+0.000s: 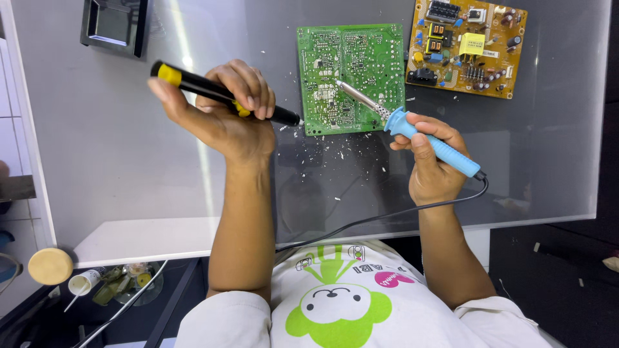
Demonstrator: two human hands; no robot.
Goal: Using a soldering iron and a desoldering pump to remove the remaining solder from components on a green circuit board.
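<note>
My left hand (225, 122) is shut around a black and yellow desoldering pump (193, 85). The pump lies nearly level above the table, and its nozzle sits just left of a green circuit board (361, 58). My right hand (433, 169) grips the blue handle of a soldering iron (445, 149). The iron's metal shaft reaches up and left, and its tip rests on the solder side of the green board. A black cable (361, 222) runs from the iron's handle down towards my body.
A second, yellow-brown circuit board (467, 45) with components facing up lies to the right of the green one. White flakes (329, 151) are scattered on the grey tabletop (116, 161). A black tray (115, 26) sits at the far left. Below the table edge are a round wooden object (49, 265) and a small bottle (84, 281).
</note>
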